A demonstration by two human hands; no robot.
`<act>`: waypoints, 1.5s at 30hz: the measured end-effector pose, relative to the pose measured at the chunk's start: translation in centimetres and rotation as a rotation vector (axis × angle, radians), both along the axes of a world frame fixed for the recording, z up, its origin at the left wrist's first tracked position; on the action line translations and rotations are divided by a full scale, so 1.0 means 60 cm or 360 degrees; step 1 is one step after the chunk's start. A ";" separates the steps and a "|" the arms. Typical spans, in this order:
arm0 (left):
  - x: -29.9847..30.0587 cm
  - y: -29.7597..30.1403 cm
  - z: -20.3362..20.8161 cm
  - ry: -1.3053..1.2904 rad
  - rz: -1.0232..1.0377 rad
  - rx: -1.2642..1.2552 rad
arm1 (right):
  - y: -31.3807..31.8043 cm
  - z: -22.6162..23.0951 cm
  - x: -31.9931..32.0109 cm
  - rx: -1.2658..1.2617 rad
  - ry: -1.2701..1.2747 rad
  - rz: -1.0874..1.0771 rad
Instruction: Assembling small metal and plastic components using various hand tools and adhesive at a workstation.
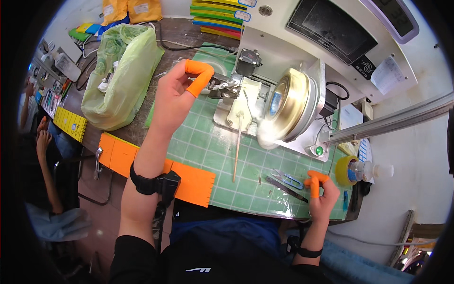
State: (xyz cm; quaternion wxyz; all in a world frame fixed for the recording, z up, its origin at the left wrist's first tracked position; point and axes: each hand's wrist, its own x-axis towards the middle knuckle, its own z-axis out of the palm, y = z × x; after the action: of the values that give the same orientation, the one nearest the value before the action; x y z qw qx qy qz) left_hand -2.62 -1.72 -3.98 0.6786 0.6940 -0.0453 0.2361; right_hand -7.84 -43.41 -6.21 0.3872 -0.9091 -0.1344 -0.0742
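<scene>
The left grip [177, 90] is narrow, fingertips at the metal clamp [226, 89], left of the wheel [292, 105]; whether they hold it, I cannot tell. The right grip [324, 198], bent, contents unclear, hovers near the tabletop's [177, 31] front edge beside a dark slim tool [283, 188].

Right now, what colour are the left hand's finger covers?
The finger covers are orange, seen best in the head view.
</scene>
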 end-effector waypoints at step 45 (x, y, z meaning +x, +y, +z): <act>0.000 -0.003 0.004 -0.0036 0.0021 0.0067 | 0.037 0.037 0.009 -0.0282 0.0234 0.0507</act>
State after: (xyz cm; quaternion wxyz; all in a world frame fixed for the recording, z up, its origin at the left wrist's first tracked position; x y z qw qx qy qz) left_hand -2.63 -1.89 -3.73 0.6617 0.7057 -0.0532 0.2475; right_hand -7.30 -41.17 -3.99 0.3214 -0.9099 -0.2538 0.0667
